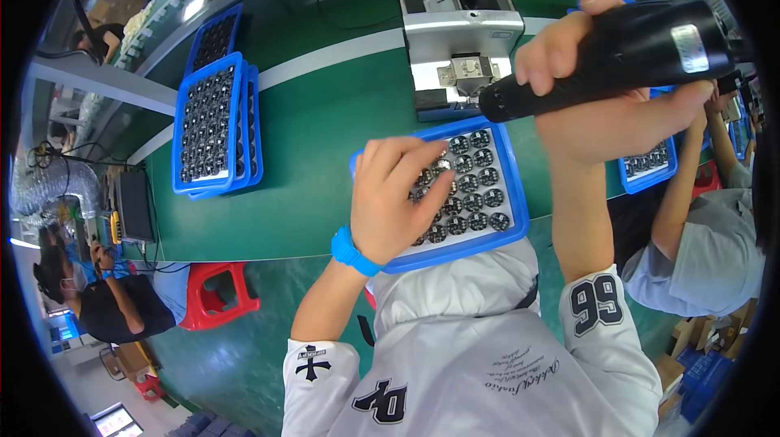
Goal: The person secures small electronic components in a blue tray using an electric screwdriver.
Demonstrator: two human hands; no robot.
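In my right hand (585,88) is a black power screwdriver (626,43), its fingers wrapped round the barrel. The driver lies almost level, its nose pointing left at the front of a silver-grey benchtop machine (455,31). The bit's tip is too small to make out against the metal block there. My left hand (398,189), with a blue wristband, rests over a blue tray (518,193). Its thumb and forefinger are apart, on either side of a small bright part among rows of round black circuit boards (470,183). The palm and fingers hide the tray's left side.
Stacked blue trays of similar boards (207,124) stand on the green bench (305,136) at left. Another blue tray (650,165) lies at right, near a co-worker's arm (682,185). A red stool (219,295) and another seated person (122,299) are at left.
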